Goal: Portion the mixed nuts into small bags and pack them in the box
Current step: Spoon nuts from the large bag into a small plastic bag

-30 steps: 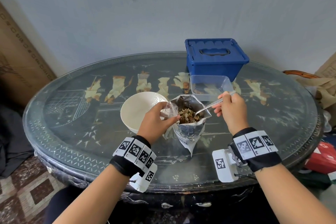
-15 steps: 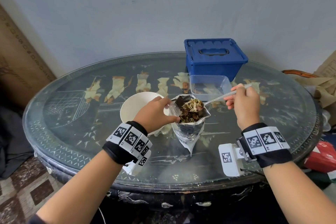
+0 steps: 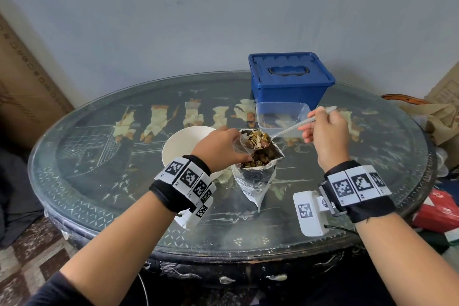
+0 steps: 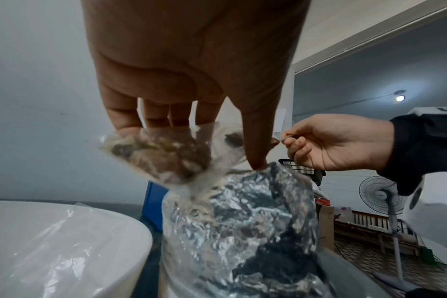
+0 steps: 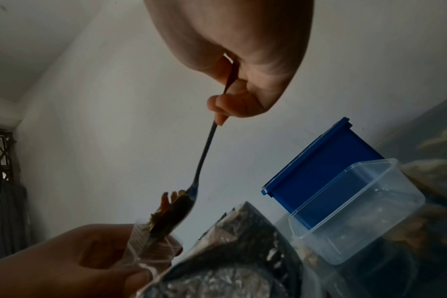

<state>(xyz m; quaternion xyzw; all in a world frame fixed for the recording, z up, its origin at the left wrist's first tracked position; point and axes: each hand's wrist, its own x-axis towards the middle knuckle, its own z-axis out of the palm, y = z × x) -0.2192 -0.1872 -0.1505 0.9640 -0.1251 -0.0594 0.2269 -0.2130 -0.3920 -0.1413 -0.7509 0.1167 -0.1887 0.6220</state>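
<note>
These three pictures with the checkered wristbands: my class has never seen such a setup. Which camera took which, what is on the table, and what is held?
No machine: a person works bare-handed. One camera sits on the head, one on each wrist, looking along the fingers. On the table stand a foil nut bag, a white bowl, a clear tub and a blue box. The left hand pinches a small clear bag; the right hand holds a spoon of nuts over it.

A white bowl [image 3: 185, 143] stands on the round glass-topped table [image 3: 99, 181], just left of the left hand, partly under it. A standing fan [image 4: 382, 198] is on the floor below the right hand. Red packaging [image 3: 437, 208] lies right of the right wrist, off the table.
</note>
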